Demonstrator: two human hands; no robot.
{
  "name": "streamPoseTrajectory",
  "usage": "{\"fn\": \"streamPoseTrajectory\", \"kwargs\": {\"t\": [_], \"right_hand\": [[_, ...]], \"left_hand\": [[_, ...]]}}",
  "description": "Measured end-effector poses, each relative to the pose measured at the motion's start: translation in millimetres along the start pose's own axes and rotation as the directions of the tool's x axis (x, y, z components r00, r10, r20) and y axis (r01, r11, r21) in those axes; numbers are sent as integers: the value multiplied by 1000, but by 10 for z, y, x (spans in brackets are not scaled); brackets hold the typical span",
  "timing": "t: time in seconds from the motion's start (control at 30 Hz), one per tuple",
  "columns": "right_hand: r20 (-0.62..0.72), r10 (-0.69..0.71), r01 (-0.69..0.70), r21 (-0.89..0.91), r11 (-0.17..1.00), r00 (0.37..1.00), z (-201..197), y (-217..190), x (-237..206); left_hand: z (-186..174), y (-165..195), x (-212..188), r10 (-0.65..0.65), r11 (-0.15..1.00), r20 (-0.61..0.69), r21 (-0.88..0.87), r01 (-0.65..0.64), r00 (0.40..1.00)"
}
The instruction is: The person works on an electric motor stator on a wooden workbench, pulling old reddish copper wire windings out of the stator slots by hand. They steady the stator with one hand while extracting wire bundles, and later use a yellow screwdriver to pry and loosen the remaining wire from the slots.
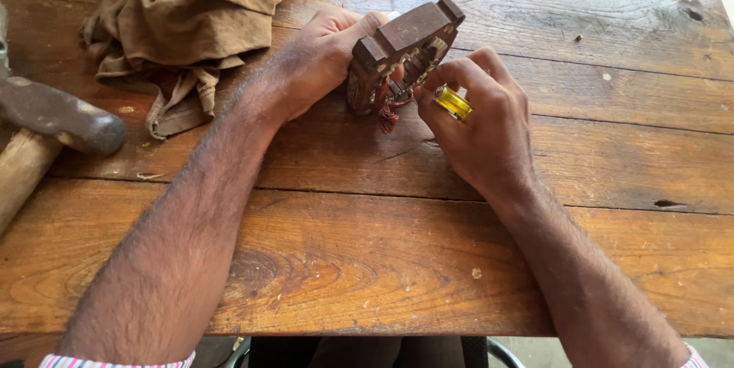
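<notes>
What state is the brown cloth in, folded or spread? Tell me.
Neither: the brown cloth lies crumpled in a loose heap on the wooden table, with uneven creases and a strip trailing out toward the hammer.

On the bench point(612, 146), the part point(401, 55) stands between the left hand point(325, 55) and the right hand point(482, 119), with the cloth point(183, 16) behind-left and the hammer point(53, 119) at the left edge.

Seen from above: left hand point(325, 58) wrapped around a dark brown, blocky metal part point(399, 55), tilted on a worn wooden plank worktop point(397, 261). Right hand point(482, 119) pinching a small yellow translucent tool handle point(453, 101) against the part's underside. Crumpled brown cloth point(187, 20) at upper left. Hammer with grey metal head and wooden handle point(53, 127) at far left.
</notes>
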State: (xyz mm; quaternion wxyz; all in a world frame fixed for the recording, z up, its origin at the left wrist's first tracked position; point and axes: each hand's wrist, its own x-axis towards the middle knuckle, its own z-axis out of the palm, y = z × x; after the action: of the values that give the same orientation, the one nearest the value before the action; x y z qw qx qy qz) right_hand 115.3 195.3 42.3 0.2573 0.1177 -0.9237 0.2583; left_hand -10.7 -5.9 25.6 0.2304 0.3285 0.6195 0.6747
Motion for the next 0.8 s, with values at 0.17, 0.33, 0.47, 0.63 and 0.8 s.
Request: {"fn": "streamPoseTrajectory", "kwargs": {"t": [0.17,0.33,0.47,0.63,0.8], "right_hand": [[-37,-49,50,23,999,998,-1,-26,-10],[0,-24,24,-56,998,1000,2,-3,-20],[57,52,-43,-149,988,997,46,81,-6],[-23,-50,47,-117,992,998,121,193,-27],[-239,-15,27,51,998,971,52,251,-20]], "left_hand": [[-2,36,-6,-29,1000,40,-8,29,999],[0,84,-22,-31,999,64,42,29,997],[8,108,-33,-48,995,46,93,44,998],[17,96,-24,-47,996,36,76,44,998],[30,81,-26,-9,990,-21,140,11,1000]]}}
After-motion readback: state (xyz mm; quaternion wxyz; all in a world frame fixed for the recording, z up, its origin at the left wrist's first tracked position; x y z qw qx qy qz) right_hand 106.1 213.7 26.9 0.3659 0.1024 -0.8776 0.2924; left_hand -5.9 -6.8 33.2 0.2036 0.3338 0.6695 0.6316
